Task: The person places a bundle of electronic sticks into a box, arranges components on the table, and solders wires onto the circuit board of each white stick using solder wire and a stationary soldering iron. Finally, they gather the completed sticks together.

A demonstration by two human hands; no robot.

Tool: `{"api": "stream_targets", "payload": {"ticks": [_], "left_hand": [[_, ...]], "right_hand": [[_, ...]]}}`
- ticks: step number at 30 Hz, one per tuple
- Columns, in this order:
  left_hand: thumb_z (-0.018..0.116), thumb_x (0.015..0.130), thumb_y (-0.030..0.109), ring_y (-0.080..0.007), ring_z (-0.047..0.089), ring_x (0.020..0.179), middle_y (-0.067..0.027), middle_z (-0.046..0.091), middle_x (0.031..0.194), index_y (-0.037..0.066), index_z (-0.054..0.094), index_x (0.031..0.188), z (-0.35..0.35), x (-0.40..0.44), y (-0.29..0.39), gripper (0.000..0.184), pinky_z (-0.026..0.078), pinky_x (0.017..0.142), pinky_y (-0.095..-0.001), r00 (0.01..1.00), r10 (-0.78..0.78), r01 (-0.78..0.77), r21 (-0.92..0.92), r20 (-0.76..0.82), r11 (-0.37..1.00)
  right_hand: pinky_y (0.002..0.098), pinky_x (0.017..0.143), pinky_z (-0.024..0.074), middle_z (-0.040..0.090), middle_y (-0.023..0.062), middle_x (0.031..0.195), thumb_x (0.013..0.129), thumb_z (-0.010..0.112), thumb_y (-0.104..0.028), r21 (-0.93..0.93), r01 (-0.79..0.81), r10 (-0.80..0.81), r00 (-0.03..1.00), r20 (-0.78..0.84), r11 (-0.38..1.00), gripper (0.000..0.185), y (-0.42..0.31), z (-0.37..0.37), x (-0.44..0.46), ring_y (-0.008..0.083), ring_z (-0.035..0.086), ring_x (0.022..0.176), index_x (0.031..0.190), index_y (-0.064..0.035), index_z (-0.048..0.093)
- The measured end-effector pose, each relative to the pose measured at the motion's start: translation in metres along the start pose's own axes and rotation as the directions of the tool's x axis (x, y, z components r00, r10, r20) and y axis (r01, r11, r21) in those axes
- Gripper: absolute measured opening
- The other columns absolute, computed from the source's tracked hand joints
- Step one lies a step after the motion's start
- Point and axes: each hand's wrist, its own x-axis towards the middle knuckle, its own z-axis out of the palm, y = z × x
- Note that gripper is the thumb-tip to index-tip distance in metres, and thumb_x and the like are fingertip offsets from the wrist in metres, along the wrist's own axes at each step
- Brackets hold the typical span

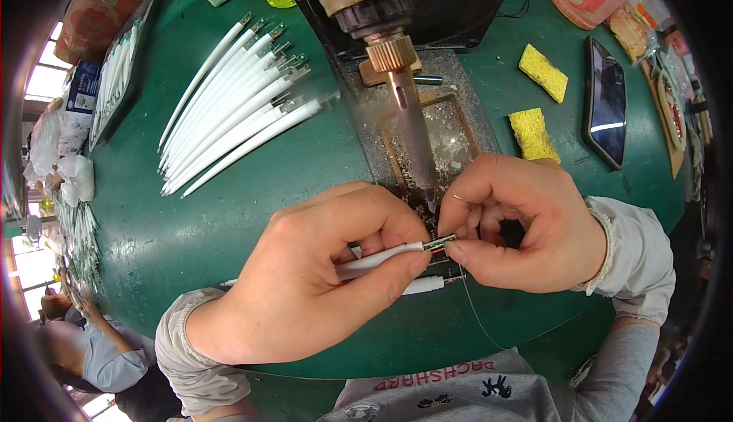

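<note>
The white tube (385, 258) lies just below the tip of the soldering iron (412, 124), slightly aslant, its exposed end (440, 243) with small red and dark parts pointing right. The left hand (309, 277) has its grip on the tube just short of that end: thumb below, forefinger above, pinched together, with the tube's body running back under the palm. The right hand (531, 227) meets the exposed end from the other side, thumb and forefinger drawn in close around its far edge; whether they clamp it or only touch it, I cannot tell. A thin wire stands up by the right forefinger.

Just beneath the held tube, further below the iron's tip, a second white tube (424, 285) lies partly hidden by the left hand. A fine strand (477, 313) curves down near its end.

Left of the iron, a fanned row of white tubes (237, 109) rests on the green desk (229, 231), metal ends uppermost. Right of the iron lie two yellow sponges (544, 73), then a dark phone (605, 105) beyond them.
</note>
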Motion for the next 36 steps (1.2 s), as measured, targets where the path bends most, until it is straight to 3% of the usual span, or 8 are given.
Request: {"api": "stream_targets", "payload": {"ticks": [5, 13, 19, 22, 26, 28, 31, 36], "left_hand": [[0.063, 0.079, -0.002, -0.0099, 0.056, 0.083, -0.0069, 0.054, 0.093, -0.002, 0.061, 0.091, -0.001, 0.000, -0.002, 0.013, 0.045, 0.067, -0.0201, 0.998, 0.062, -0.062, 0.029, 0.009, 0.998], [0.064, 0.077, -0.004, -0.0105, 0.056, 0.084, -0.0076, 0.054, 0.093, -0.003, 0.061, 0.090, 0.000, 0.001, -0.004, 0.014, 0.045, 0.068, -0.0201, 0.997, 0.082, -0.082, 0.026, 0.002, 0.996], [0.063, 0.077, -0.004, -0.0110, 0.056, 0.084, -0.0082, 0.055, 0.093, -0.003, 0.060, 0.089, 0.001, 0.002, 0.001, 0.012, 0.045, 0.069, -0.0213, 0.999, 0.038, -0.038, -0.030, -0.011, 0.999], [0.063, 0.078, -0.004, -0.0103, 0.056, 0.082, -0.0074, 0.056, 0.091, -0.003, 0.059, 0.087, -0.002, 0.003, 0.002, 0.011, 0.045, 0.069, -0.0213, 1.000, -0.022, 0.021, -0.079, -0.006, 0.997], [0.062, 0.077, -0.003, -0.0066, 0.053, 0.072, -0.0035, 0.057, 0.082, -0.002, 0.055, 0.088, -0.004, 0.005, 0.008, 0.012, 0.042, 0.062, -0.0191, 0.990, -0.142, 0.136, -0.214, -0.010, 0.967], [0.062, 0.077, -0.001, -0.0054, 0.051, 0.068, -0.0022, 0.056, 0.079, -0.002, 0.054, 0.088, -0.005, 0.007, 0.010, 0.013, 0.040, 0.059, -0.0180, 0.988, -0.151, 0.142, -0.265, -0.017, 0.954], [0.061, 0.078, 0.002, -0.0039, 0.049, 0.061, -0.0010, 0.056, 0.074, -0.001, 0.054, 0.088, -0.004, 0.007, 0.011, 0.013, 0.037, 0.052, -0.0163, 0.988, -0.151, 0.129, -0.331, -0.042, 0.935], [0.061, 0.079, 0.003, -0.0047, 0.049, 0.058, -0.0024, 0.056, 0.072, -0.001, 0.054, 0.088, -0.004, 0.008, 0.009, 0.013, 0.035, 0.047, -0.0158, 0.992, -0.114, 0.082, -0.379, -0.063, 0.922]], "right_hand": [[0.0178, 0.049, 0.0413, 0.057, 0.0041, 0.082, 0.076, 0.065, -0.001, -0.010, -0.009, 0.010, 1.000, 0.027, 1.000, 0.017, 0.000, -0.002, 0.000, 0.0047, 0.054, 0.065, 0.089, 0.0004, 0.055], [0.0188, 0.061, 0.0428, 0.055, 0.0038, 0.085, 0.079, 0.063, -0.001, 0.277, -0.171, 0.138, 0.981, 0.138, 0.945, 0.016, 0.002, -0.004, 0.003, 0.0056, 0.053, 0.071, 0.091, 0.0003, 0.052], [0.0209, 0.064, 0.0455, 0.056, 0.0057, 0.086, 0.082, 0.059, -0.002, 0.293, -0.228, 0.177, 0.966, 0.190, 0.928, 0.020, 0.000, -0.007, 0.006, 0.0079, 0.055, 0.075, 0.098, 0.0003, 0.047], [0.0208, 0.059, 0.0462, 0.056, 0.0074, 0.083, 0.085, 0.056, -0.006, 0.495, -0.149, 0.137, 0.989, 0.061, 0.856, 0.023, 0.003, -0.001, 0.005, 0.0095, 0.057, 0.069, 0.101, 0.0002, 0.041], [0.0197, 0.051, 0.0443, 0.056, 0.0091, 0.079, 0.087, 0.054, -0.010, 0.445, -0.152, 0.198, 0.978, -0.059, 0.883, 0.024, -0.006, 0.001, 0.004, 0.0102, 0.055, 0.059, 0.100, 0.0006, 0.037], [0.0180, 0.044, 0.0394, 0.054, 0.0087, 0.073, 0.087, 0.054, -0.009, 0.244, 0.023, 0.004, 0.994, -0.108, 0.969, 0.020, 0.000, 0.001, 0.001, 0.0096, 0.052, 0.052, 0.095, 0.0010, 0.038], [0.0183, 0.047, 0.0384, 0.052, 0.0068, 0.073, 0.087, 0.053, -0.007, 0.050, 0.059, -0.057, 0.998, -0.032, 0.997, 0.016, -0.004, -0.005, -0.002, 0.0086, 0.052, 0.054, 0.093, 0.0012, 0.040], [0.0191, 0.050, 0.0382, 0.050, 0.0053, 0.074, 0.086, 0.053, -0.005, 0.063, 0.029, -0.028, 0.999, -0.026, 0.998, 0.014, -0.004, -0.003, -0.001, 0.0079, 0.052, 0.058, 0.091, 0.0008, 0.041]]}}
